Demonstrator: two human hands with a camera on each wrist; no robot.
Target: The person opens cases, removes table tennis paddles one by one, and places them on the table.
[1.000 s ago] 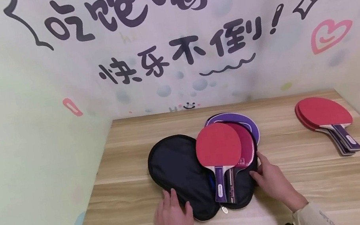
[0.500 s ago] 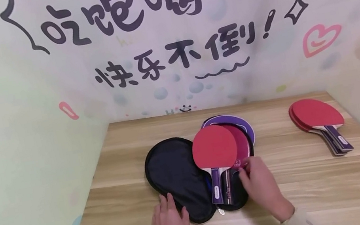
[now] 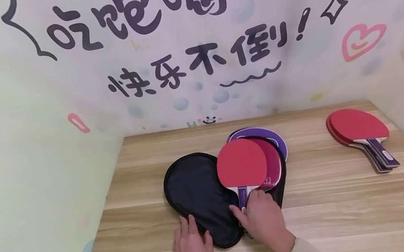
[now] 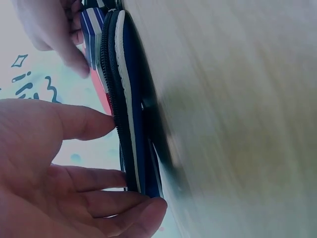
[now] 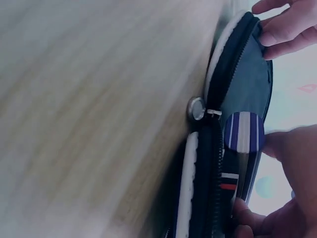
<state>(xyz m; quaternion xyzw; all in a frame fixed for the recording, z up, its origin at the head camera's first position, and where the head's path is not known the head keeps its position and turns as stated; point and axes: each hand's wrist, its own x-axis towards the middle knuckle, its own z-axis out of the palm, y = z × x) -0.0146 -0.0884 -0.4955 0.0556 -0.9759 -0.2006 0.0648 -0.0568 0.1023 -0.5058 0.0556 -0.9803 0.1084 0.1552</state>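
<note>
A dark table tennis paddle case (image 3: pixel 192 186) lies spread open on the wooden table, its zip undone. Two red paddles lie over its right half: a top paddle (image 3: pixel 241 162) with a purple handle, and a darker red paddle (image 3: pixel 275 165) partly beneath it. My right hand (image 3: pixel 265 218) grips the top paddle's handle, thumb on its left side; the fingers hide the second handle. In the right wrist view, the striped handle end (image 5: pixel 243 132) sits between thumb and fingers. My left hand (image 3: pixel 191 249) rests relaxed fingertips on the case's left edge; the thumb touches the zip edge (image 4: pixel 110 74).
A flat purple piece with white trim (image 3: pixel 279 141) lies partly under the case at the back. To the right, red paddles (image 3: pixel 362 125) with purple handles lie stacked. Behind the table (image 3: pixel 334 210) rises a printed wall (image 3: pixel 166 109).
My right hand has moved left from the case's right edge, across the darker red paddle, to the top paddle's handle. The left hand stays at the case's left edge.
</note>
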